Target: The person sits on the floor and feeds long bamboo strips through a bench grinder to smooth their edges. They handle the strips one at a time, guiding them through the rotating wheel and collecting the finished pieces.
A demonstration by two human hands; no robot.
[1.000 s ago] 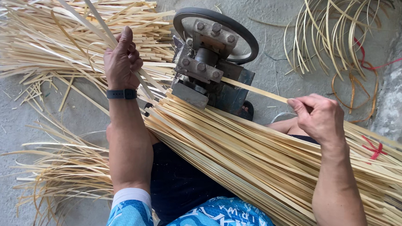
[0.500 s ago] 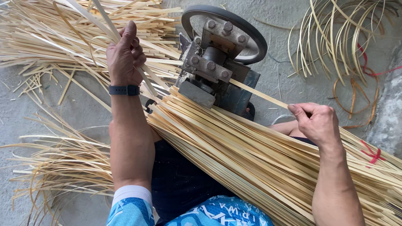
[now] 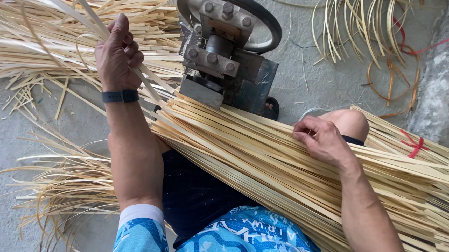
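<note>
A view from above looked down at a person seated on a grey concrete floor, working with pale bamboo strips. The left hand, with a dark band on its wrist, was raised and clenched around a long thin strip that ran up and away to the left and back down toward a small metal machine. The machine stood just ahead of the person's knees and carried a dark round wheel on top, with bolts on its grey body.

Across the person's lap lay a thick bundle of flat strips, slanting from the machine's base down to the right edge of the view. The right hand rested on top of this bundle, fingers curled and pinching at the upper strips near a bare knee.

A loose heap of cut strips spread over the floor to the left, beyond the left hand. Curled shavings lay beside the left forearm. Looped strips with red string lay at the upper right.
</note>
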